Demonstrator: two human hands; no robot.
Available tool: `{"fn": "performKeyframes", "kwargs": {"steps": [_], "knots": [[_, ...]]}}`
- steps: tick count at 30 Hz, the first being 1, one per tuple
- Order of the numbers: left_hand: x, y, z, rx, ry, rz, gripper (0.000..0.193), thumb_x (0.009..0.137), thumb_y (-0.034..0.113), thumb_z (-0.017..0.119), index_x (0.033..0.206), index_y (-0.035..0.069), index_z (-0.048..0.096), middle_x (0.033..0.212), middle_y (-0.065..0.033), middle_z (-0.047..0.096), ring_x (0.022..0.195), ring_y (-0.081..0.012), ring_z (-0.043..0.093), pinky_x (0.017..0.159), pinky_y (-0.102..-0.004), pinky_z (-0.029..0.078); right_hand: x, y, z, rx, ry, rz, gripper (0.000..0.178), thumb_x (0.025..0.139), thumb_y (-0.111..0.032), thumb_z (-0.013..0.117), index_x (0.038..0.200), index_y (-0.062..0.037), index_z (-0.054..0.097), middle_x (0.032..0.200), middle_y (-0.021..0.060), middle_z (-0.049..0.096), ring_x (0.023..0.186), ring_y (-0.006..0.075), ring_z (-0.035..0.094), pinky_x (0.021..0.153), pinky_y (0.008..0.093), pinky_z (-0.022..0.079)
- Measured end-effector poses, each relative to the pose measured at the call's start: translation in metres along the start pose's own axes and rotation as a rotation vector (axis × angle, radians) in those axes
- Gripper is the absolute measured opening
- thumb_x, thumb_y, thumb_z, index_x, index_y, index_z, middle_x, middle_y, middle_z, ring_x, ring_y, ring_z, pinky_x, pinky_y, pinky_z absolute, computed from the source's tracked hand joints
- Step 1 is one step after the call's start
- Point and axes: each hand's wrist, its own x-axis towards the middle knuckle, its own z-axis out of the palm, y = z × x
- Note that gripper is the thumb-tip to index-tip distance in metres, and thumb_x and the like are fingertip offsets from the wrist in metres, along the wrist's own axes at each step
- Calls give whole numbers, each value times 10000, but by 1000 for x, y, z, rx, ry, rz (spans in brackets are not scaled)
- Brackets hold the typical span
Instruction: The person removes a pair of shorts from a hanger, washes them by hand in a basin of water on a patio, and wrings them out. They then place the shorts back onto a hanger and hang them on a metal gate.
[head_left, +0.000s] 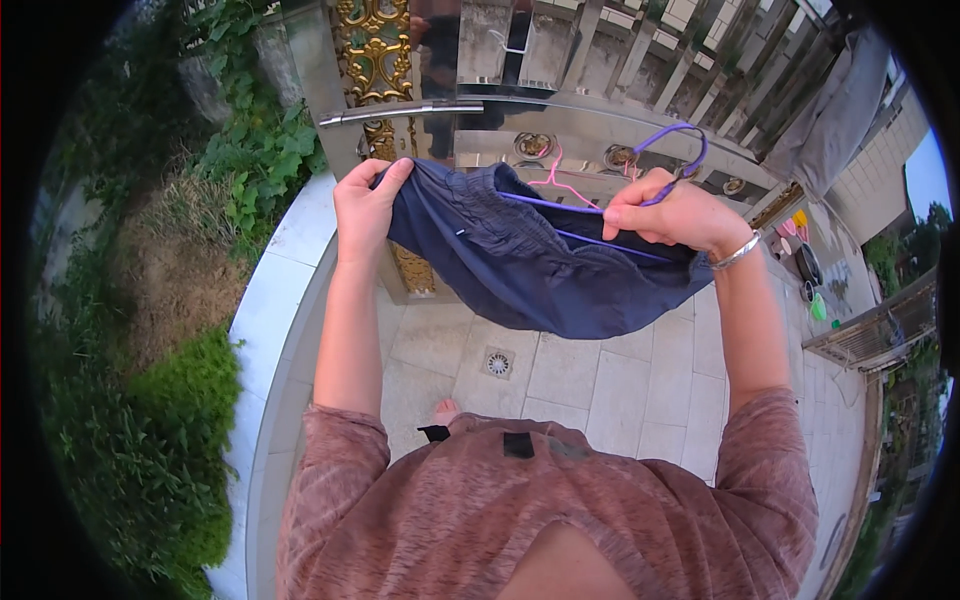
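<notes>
Dark navy shorts [540, 275] with a gathered elastic waistband hang between my hands at chest height. My left hand [370, 205] pinches the cloth at the left end, thumb on top. A purple hanger [690, 140] has its hook standing up at the right, and its lower bars run inside the waist opening. My right hand [675, 215] is closed round the hanger just below the hook, with the right end of the shorts beneath the wrist. The hanger's left end is hidden in the cloth.
A metal gate with upright bars [590, 60] stands ahead, with a pink hanger [553, 178] hanging on it. A grey cloth [830, 110] drapes at the far right. On the left, a white ledge [290, 235] borders plants. A floor drain [498, 363] lies in the pale tiles.
</notes>
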Motion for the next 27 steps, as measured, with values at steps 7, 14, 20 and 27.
{"fn": "performKeyframes", "kwargs": {"steps": [7,14,20,27], "knots": [[-1,-8,-38,-182,-1081,-265,323,789,344,530,792,23,565,856,-64,567,788,-139,534,731,-267,430,-22,4,-24,-67,-85,-175,212,769,-217,598,788,-13,652,501,-39,450,450,39,331,404,195,255],[-48,-41,47,-320,-1216,-507,488,847,419,438,1148,36,464,1092,-58,512,1029,-129,455,864,-299,382,-3,-12,-15,-233,-231,-217,210,767,-194,603,811,8,638,704,51,625,660,90,530,620,219,402],[-68,-40,57,-267,-1067,-484,185,802,136,565,928,1,577,831,9,588,742,-59,528,673,-206,433,2,0,-15,-293,-266,-73,207,738,-269,601,791,-80,666,580,-22,542,505,71,402,480,221,340],[11,-49,22,-52,-237,-6,216,836,176,534,869,-31,589,751,13,574,677,-44,489,632,-174,397,-10,28,-9,18,268,16,205,752,-232,573,741,-40,643,559,-16,530,492,61,413,485,209,349]]}}
